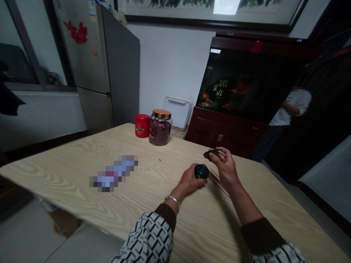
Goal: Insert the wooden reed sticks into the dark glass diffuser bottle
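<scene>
My left hand [189, 180] is wrapped round a small, dark, glossy round pot [202, 171] at the table's right side. The pot looks dark blue-green with an orange mark near its base, and my fingers hide part of its side. Just above and to the right, my right hand [225, 166] pinches a thin, dark, irregular piece [211, 154] between thumb and fingers; its material cannot be made out. Several thin brown sticks [215, 179] lie on the table between the pot and my right wrist.
On the wooden table [153, 193] stand a red canister [142, 126] and a glass jar with a copper-coloured lid [160, 128]. A pixelated flat item [115, 172] lies at left. Beyond are a fridge [122, 69], a fish tank [238, 84] and a standing person [287, 109].
</scene>
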Demonstrator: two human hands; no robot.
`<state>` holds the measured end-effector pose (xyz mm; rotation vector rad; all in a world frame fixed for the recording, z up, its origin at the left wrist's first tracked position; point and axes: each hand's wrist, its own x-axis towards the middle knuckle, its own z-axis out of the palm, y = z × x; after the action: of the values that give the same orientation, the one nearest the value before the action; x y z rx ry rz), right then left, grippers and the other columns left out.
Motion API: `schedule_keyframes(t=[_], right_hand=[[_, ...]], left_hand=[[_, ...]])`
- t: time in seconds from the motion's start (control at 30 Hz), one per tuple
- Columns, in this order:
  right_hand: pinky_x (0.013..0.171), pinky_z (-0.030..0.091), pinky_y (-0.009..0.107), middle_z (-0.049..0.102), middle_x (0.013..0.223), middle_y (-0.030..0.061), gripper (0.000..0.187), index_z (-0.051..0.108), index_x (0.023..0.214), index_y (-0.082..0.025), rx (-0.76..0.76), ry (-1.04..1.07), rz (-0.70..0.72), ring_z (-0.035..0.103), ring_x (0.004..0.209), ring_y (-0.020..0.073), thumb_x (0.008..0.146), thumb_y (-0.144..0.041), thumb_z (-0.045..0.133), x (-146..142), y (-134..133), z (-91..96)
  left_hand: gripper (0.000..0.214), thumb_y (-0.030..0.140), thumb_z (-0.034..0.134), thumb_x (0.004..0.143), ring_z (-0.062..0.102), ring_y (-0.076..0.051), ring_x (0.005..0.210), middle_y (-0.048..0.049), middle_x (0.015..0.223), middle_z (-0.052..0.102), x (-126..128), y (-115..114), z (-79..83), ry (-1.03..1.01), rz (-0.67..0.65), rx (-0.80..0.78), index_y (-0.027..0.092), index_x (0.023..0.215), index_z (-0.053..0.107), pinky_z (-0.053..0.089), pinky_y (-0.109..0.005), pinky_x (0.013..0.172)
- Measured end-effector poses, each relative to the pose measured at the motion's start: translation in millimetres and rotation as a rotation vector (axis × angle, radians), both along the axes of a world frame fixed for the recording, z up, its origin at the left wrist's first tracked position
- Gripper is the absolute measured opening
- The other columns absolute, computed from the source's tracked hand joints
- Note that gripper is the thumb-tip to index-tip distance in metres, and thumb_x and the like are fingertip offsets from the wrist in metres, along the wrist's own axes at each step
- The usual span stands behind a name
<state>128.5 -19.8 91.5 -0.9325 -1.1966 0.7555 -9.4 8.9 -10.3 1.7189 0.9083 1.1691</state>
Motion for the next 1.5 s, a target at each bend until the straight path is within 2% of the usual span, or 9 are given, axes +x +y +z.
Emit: schedule_keyframes(t=[0.23, 0.53, 0.73, 0.83, 1.03, 1.17, 1.27, 1.43, 1.5], right_hand=[[0.094, 0.049, 0.038, 0.061, 0.119, 0.0088, 0.052, 0.052, 0.119, -0.023, -0.059, -0.362, 0.034, 0.062, 0.107, 0.0219, 0.074, -0.04, 0.074, 6.0, 9.5, -31.8], [0.092, 0.047, 0.036, 0.063, 0.117, 0.0112, 0.041, 0.061, 0.116, -0.019, -0.089, -1.171, 0.137, 0.06, 0.107, 0.0233, 0.083, -0.042, 0.06, 24.5, 15.1, 18.2], [0.079, 0.048, 0.044, 0.071, 0.097, 0.0176, 0.075, 0.059, 0.113, -0.015, -0.336, -1.604, -0.15, 0.066, 0.093, 0.035, 0.078, -0.08, 0.045, 3.5, 14.4, 40.7], [0.089, 0.046, 0.047, 0.067, 0.117, 0.0192, 0.081, 0.051, 0.131, -0.018, -0.381, -1.506, -0.125, 0.063, 0.108, 0.0354, 0.082, -0.08, 0.035, 4.5, 14.5, 41.3], [0.094, 0.047, 0.035, 0.056, 0.138, 0.0122, 0.066, 0.033, 0.148, -0.023, -0.215, -1.164, 0.285, 0.06, 0.117, 0.0229, 0.09, -0.051, 0.05, 23.4, 11.7, 43.6], [0.086, 0.049, 0.041, 0.071, 0.108, 0.0132, 0.07, 0.043, 0.142, -0.022, -0.295, -1.448, -0.052, 0.067, 0.101, 0.0301, 0.087, -0.065, 0.046, 19.6, 5.7, 45.1], [0.085, 0.047, 0.046, 0.071, 0.109, 0.0165, 0.077, 0.042, 0.143, -0.022, -0.322, -1.507, -0.248, 0.066, 0.103, 0.0352, 0.087, -0.074, 0.034, 17.6, 3.9, 42.9], [0.089, 0.047, 0.035, 0.061, 0.131, 0.0123, 0.07, 0.027, 0.151, -0.025, -0.223, -1.298, 0.119, 0.064, 0.11, 0.024, 0.091, -0.056, 0.045, 21.5, 5.4, 41.9], [0.087, 0.047, 0.035, 0.066, 0.122, 0.0125, 0.071, 0.029, 0.151, -0.024, -0.258, -1.33, 0.098, 0.066, 0.104, 0.0245, 0.091, -0.056, 0.047, 19.1, 3.9, 46.0]], left_hand=[[0.065, 0.027, 0.081, 0.062, 0.061, -0.02, 0.089, -0.0034, 0.103, 0.067, 0.2, -0.9, 0.5, 0.0, -0.014, -0.015, 0.019, 0.121, 0.054, 0.045, -0.026, 0.074], [0.064, 0.025, 0.081, 0.062, 0.06, -0.02, 0.091, -0.0033, 0.103, 0.066, -2.6, -2.3, 4.4, -0.005, -0.015, 0.004, 0.018, 0.121, 0.055, 0.045, -0.027, 0.076], [0.069, 0.023, 0.079, 0.063, 0.061, -0.021, 0.095, -0.0052, 0.109, 0.067, -1.9, -1.3, 2.7, -0.028, -0.04, -0.019, 0.019, 0.126, 0.053, 0.046, -0.028, 0.082], [0.07, 0.023, 0.08, 0.062, 0.061, -0.021, 0.096, -0.0063, 0.109, 0.067, -1.5, -1.2, 2.9, -0.028, -0.034, -0.024, 0.018, 0.126, 0.053, 0.046, -0.029, 0.084], [0.068, 0.024, 0.081, 0.061, 0.06, -0.021, 0.094, -0.0058, 0.107, 0.067, -2.7, -2.2, 5.4, -0.019, -0.03, -0.027, 0.018, 0.124, 0.055, 0.047, -0.029, 0.082], [0.069, 0.023, 0.081, 0.061, 0.061, -0.022, 0.095, -0.0063, 0.108, 0.067, -3.0, -2.2, 6.2, -0.008, -0.025, -0.019, 0.018, 0.125, 0.054, 0.047, -0.03, 0.083], [0.068, 0.024, 0.081, 0.062, 0.061, -0.022, 0.094, -0.0068, 0.107, 0.067, -2.9, -1.9, 6.3, 0.006, -0.02, -0.03, 0.018, 0.124, 0.055, 0.048, -0.03, 0.082], [0.068, 0.024, 0.081, 0.062, 0.061, -0.021, 0.094, -0.0058, 0.107, 0.067, -3.2, -1.0, 5.1, -0.001, -0.029, -0.021, 0.018, 0.124, 0.054, 0.048, -0.03, 0.083], [0.067, 0.024, 0.081, 0.062, 0.061, -0.021, 0.094, -0.0052, 0.107, 0.067, -3.2, -0.7, 4.3, -0.004, -0.03, -0.016, 0.018, 0.124, 0.055, 0.048, -0.029, 0.082]])
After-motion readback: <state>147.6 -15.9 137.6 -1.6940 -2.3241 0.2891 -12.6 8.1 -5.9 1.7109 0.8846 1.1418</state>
